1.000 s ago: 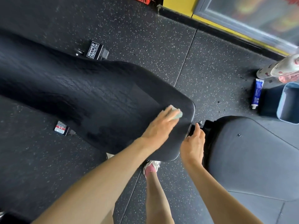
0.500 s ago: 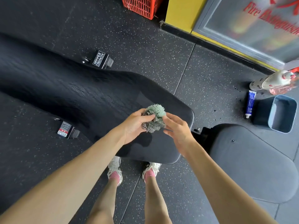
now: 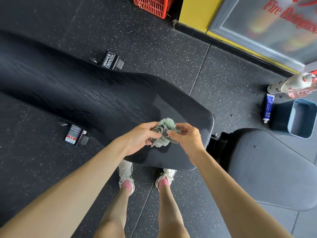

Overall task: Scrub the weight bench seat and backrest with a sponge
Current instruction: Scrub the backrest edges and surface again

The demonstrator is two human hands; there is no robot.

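Sponge (image 3: 163,133) held above the backrest (image 3: 103,103).
Over the backrest's near end, your left hand (image 3: 140,136) gripped the bunched sponge and your right hand (image 3: 187,140) pinched its edge; right of the backrest, the seat (image 3: 267,169) looked dry (my guess), so its scrubbing probably remained.

Floor (image 3: 171,54) w/ tube (image 3: 268,108), bin (image 3: 279,117), bottle (image 3: 291,83)

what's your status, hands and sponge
Left hand and right hand both pinch the sponge. Sponge held just above the backrest, not touching. Nothing in the way.
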